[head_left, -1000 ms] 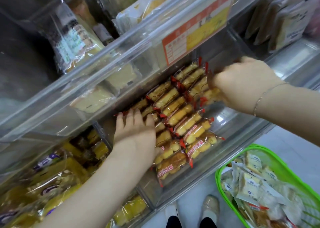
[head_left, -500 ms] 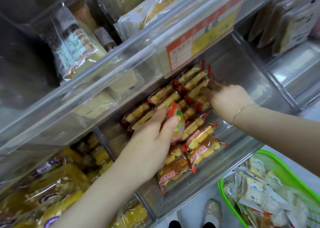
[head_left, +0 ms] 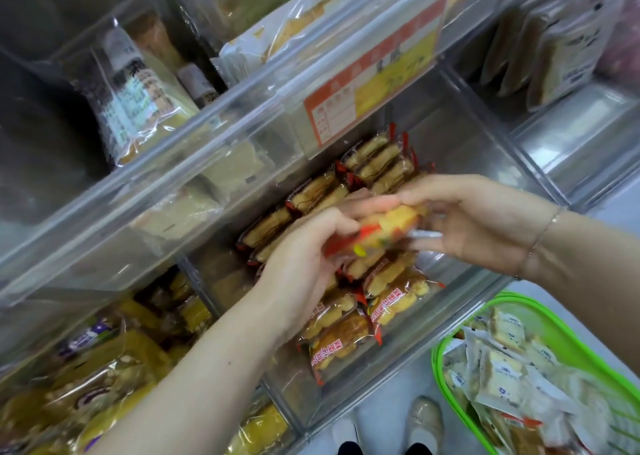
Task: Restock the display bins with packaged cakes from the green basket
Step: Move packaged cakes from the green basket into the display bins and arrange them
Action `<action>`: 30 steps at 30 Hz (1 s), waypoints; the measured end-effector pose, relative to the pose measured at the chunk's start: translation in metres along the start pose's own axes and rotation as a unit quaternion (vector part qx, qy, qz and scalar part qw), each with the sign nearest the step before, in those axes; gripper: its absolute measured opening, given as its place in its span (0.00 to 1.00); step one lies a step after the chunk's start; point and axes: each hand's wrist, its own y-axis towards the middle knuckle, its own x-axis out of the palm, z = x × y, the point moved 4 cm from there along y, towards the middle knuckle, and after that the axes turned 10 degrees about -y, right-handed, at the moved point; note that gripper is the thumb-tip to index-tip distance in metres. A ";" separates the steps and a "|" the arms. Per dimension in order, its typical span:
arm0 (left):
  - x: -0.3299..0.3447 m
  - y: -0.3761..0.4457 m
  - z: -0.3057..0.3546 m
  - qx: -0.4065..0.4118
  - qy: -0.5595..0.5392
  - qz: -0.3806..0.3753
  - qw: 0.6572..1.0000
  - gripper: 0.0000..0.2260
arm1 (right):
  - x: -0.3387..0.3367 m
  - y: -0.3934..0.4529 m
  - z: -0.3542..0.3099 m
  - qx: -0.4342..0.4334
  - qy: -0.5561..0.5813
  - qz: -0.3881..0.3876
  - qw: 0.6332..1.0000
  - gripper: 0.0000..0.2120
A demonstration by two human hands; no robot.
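Arranging stage of a restock. Both hands meet over the clear display bin [head_left: 485,163], each at one end of a single packaged cake [head_left: 384,227] held just above the rows already laid there. The left hand [head_left: 304,264] has its fingers [head_left: 332,220] curled round the cake's near, red-ended part, thumb against its side; the right hand [head_left: 481,222] comes in from the right with fingers [head_left: 429,193] extended and only lightly bent, their tips touching the top of the wrapper, so it steadies or receives rather than clamps; motion blur hides the exact contact beneath. The stocked cakes [head_left: 381,302] lie in two close rows running from the bin's front wall to beneath the price label [head_left: 367,98], while the right part of the bin shows bare floor. The green basket [head_left: 450,350] stands on the floor at lower right, loaded with white-wrapped packets [head_left: 505,368]. Judged step: repositioning one cake within the bin. The next move likely calls for turning the packet parallel to its neighbours and seating it in a gap or starting a further row, without disturbing the rows below.
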 end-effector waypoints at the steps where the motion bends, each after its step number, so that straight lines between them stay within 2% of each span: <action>1: 0.003 -0.002 0.001 0.000 0.003 -0.015 1.000 0.18 | -0.004 -0.002 -0.004 -0.033 0.025 0.012 0.999 0.09; 3: 0.008 -0.002 0.000 -0.013 0.007 -0.010 1.000 0.20 | -0.009 -0.010 -0.013 -0.099 0.059 0.036 0.993 0.11; 5: 0.008 -0.002 -0.007 -0.046 0.005 0.005 0.999 0.30 | -0.013 -0.016 -0.016 -0.144 0.075 0.053 0.985 0.12; 6: 0.009 -0.002 -0.009 -0.061 0.007 0.002 0.998 0.31 | -0.014 -0.020 -0.017 -0.159 0.081 0.056 0.982 0.13; 8: 0.011 -0.003 -0.010 -0.064 0.040 -0.010 0.997 0.26 | -0.016 -0.024 -0.014 -0.157 0.072 0.053 0.983 0.16; 11: 0.009 -0.003 -0.007 -0.021 0.138 0.030 0.990 0.19 | -0.020 -0.025 -0.004 -0.081 0.010 0.052 0.995 0.21; 13: 0.006 -0.001 -0.006 -0.004 0.195 0.029 0.980 0.17 | -0.023 -0.027 -0.003 -0.053 -0.057 0.066 0.995 0.19; 14: 0.006 -0.001 -0.004 0.003 0.220 0.024 0.975 0.18 | -0.022 -0.029 -0.005 -0.054 -0.108 0.069 0.990 0.18; 15: 0.006 0.000 -0.003 0.017 0.253 0.020 0.967 0.18 | -0.023 -0.031 -0.008 -0.075 -0.204 0.078 0.973 0.18; 16: 0.008 0.002 -0.002 0.035 0.298 0.016 0.954 0.18 | -0.022 -0.032 -0.012 -0.106 -0.346 0.094 0.928 0.19; 18: 0.016 0.005 -0.002 0.079 0.372 0.014 0.925 0.17 | -0.016 -0.035 -0.023 -0.159 -0.587 0.120 0.784 0.20; 19: 0.021 0.007 -0.004 0.098 0.377 0.014 0.921 0.17 | -0.013 -0.037 -0.029 -0.177 -0.640 0.122 0.738 0.18; 21: 0.026 0.015 -0.010 0.096 0.348 0.014 0.932 0.20 | -0.010 -0.038 -0.038 -0.181 -0.694 0.128 0.685 0.14; 22: 0.027 0.021 -0.011 0.094 0.360 0.013 0.928 0.21 | -0.010 -0.037 -0.044 -0.175 -0.730 0.150 0.644 0.13; 23: 0.025 0.029 -0.011 0.101 0.412 0.014 0.905 0.22 | -0.011 -0.037 -0.049 -0.173 -0.764 0.182 0.594 0.13; 25: 0.016 0.046 -0.003 0.128 0.534 0.029 0.835 0.19 | -0.010 -0.034 -0.053 -0.167 -0.813 0.227 0.509 0.11; 26: 0.011 0.055 0.001 0.141 0.568 0.030 0.810 0.17 | -0.009 -0.029 -0.049 -0.156 -0.829 0.228 0.486 0.11; 30: 0.004 0.079 -0.007 0.181 0.636 -0.021 0.750 0.13 | -0.008 0.005 -0.021 -0.097 -0.876 0.197 0.430 0.18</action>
